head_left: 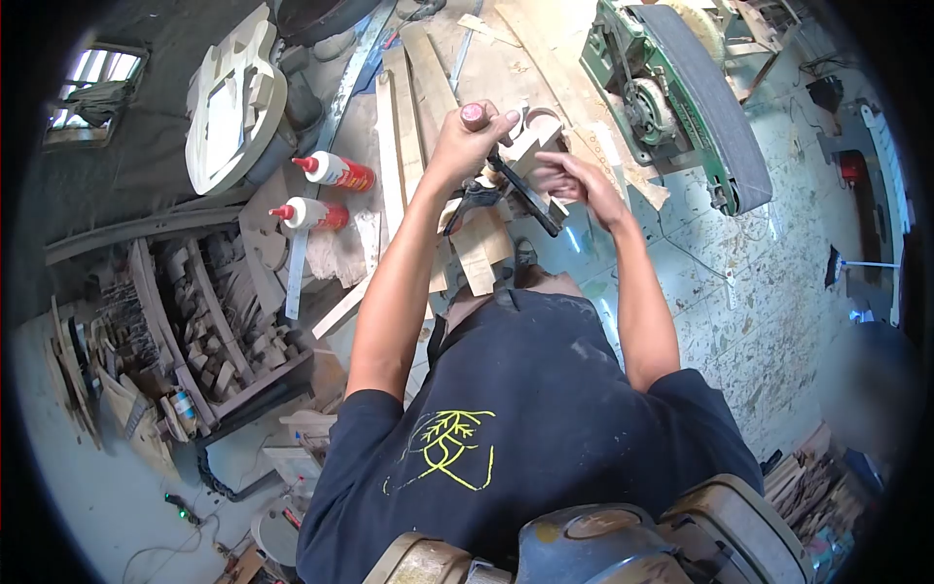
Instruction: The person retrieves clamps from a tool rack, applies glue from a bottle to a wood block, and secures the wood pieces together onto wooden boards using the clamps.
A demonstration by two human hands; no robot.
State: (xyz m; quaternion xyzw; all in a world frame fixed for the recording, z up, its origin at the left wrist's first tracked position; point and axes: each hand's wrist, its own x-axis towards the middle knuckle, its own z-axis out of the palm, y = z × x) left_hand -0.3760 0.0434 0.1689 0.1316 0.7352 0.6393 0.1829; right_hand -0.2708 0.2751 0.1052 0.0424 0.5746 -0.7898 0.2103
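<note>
My left hand (455, 148) is closed around the handle of a black bar clamp (523, 195); the handle's reddish end (474, 116) sticks out above the fist. The clamp's bar slants down to the right, across a curved pale wooden piece (538, 138) at the bench's near edge. To the right of the bar, my right hand (581, 183) is apart from it, its fingers stretched out and slightly blurred. Below the clamp, a short wooden board (474, 258) points toward my body. Where the clamp's jaws meet the wood is partly hidden.
Two red-capped glue bottles (336, 172) lie on the bench left of my forearm. Long wooden strips (424, 68) extend behind my hands. A green belt sander (671, 107) stands at the right. A bin of wood offcuts (229, 321) sits at the lower left.
</note>
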